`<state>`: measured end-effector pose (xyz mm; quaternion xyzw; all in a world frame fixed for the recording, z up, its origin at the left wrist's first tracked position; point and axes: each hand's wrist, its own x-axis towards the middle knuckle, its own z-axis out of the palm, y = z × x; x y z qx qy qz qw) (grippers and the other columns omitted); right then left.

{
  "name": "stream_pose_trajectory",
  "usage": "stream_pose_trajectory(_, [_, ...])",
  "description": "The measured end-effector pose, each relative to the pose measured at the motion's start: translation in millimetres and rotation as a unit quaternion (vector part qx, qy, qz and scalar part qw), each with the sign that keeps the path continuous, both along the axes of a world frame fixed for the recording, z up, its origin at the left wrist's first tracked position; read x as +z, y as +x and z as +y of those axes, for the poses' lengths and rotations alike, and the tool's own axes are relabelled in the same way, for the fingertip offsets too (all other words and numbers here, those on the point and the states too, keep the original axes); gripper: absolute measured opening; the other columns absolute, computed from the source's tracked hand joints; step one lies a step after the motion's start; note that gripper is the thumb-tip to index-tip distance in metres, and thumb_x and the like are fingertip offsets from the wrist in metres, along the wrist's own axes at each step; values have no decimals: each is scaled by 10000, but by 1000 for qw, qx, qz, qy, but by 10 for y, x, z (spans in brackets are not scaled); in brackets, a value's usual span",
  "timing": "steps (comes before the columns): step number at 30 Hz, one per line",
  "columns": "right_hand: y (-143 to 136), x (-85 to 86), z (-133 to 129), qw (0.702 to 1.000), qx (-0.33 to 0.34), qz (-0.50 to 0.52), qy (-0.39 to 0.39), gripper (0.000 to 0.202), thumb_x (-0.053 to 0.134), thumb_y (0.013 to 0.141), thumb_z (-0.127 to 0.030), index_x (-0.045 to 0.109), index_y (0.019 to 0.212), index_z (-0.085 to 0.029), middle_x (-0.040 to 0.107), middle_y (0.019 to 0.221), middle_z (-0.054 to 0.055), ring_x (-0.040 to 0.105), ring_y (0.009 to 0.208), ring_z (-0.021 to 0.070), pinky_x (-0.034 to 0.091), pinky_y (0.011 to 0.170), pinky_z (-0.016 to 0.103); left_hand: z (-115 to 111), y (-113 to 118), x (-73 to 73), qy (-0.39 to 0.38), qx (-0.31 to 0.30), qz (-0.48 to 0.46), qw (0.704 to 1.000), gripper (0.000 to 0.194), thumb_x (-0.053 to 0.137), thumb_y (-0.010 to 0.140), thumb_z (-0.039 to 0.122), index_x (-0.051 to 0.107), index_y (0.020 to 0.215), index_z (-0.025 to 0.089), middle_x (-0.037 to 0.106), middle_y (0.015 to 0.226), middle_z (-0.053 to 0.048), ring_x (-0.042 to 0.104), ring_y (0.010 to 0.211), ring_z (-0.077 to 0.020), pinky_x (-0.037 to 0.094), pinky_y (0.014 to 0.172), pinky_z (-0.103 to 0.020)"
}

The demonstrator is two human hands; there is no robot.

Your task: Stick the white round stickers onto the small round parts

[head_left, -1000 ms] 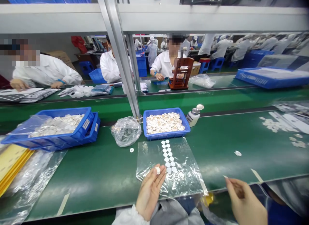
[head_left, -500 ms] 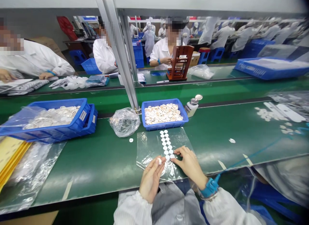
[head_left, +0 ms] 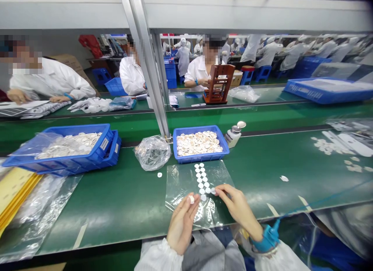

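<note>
My left hand [head_left: 182, 220] is turned partly palm up, its thumb and fingers closed on a small stack of white discs [head_left: 191, 200]. Between the thumb and fingertips of my right hand [head_left: 237, 205] is a single white round disc [head_left: 213, 191], just right of the lower end of two columns of discs [head_left: 201, 185]. Those columns lie on a clear plastic sheet [head_left: 179, 181] on the green bench. Beyond the sheet stands a blue tray [head_left: 201, 159] full of similar discs. A blue wrist strap [head_left: 266, 239] is on my right wrist.
A crumpled clear bag [head_left: 153, 152] and a dispenser bottle [head_left: 233, 136] flank the tray. Stacked blue bins [head_left: 87, 158] stand left, near yellow envelopes [head_left: 20, 189]. Loose white pieces [head_left: 329, 146] lie right. A metal post [head_left: 157, 104] rises behind; co-workers sit across the bench.
My right hand has moved slightly right, away from the columns, with a disc in its fingertips. My left hand keeps its hold. The camera has tilted up, so the scene sits lower.
</note>
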<state>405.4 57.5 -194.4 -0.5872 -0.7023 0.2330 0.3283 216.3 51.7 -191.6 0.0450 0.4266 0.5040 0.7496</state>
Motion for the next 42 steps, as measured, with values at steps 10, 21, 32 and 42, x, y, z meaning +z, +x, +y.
stream_pose_trajectory(10, [-569, 512, -37, 997, 33, 55, 39, 143, 597, 917, -315, 647, 845, -202, 644, 724, -11, 572, 637, 128, 449, 602, 240, 284, 220, 495, 22, 29, -204, 978, 271, 462, 994, 278, 706, 923, 184, 767, 919, -24, 653, 1151, -200, 388, 1133, -434])
stream_pose_trajectory(21, [-693, 828, -116, 982, 0, 116, 148, 135, 703, 834, -288, 649, 944, -231, 577, 809, -5, 532, 694, 136, 468, 648, 278, 271, 230, 893, 250, 40, -178, 951, 162, 737, 806, 386, 719, 919, 272, 776, 903, 22, 569, 1271, -256, 390, 1125, -459])
stream_pose_trajectory(32, [-629, 928, -106, 975, -1, 88, 202, 90, 700, 840, -209, 652, 915, -222, 603, 767, -9, 530, 656, 127, 457, 624, 288, 211, 176, 1031, 260, 42, -160, 951, 237, 812, 710, 419, 729, 888, 287, 775, 846, 28, 593, 1235, -284, 395, 1116, -494])
stream_pose_trajectory(42, [-375, 1250, -150, 953, 66, 56, 289, 200, 732, 829, -187, 660, 1010, -231, 613, 804, 11, 565, 755, 148, 453, 635, 300, 133, 58, 888, 275, -48, -84, 956, 313, 830, 683, 422, 773, 924, 231, 794, 875, -20, 707, 989, -210, 487, 969, -331])
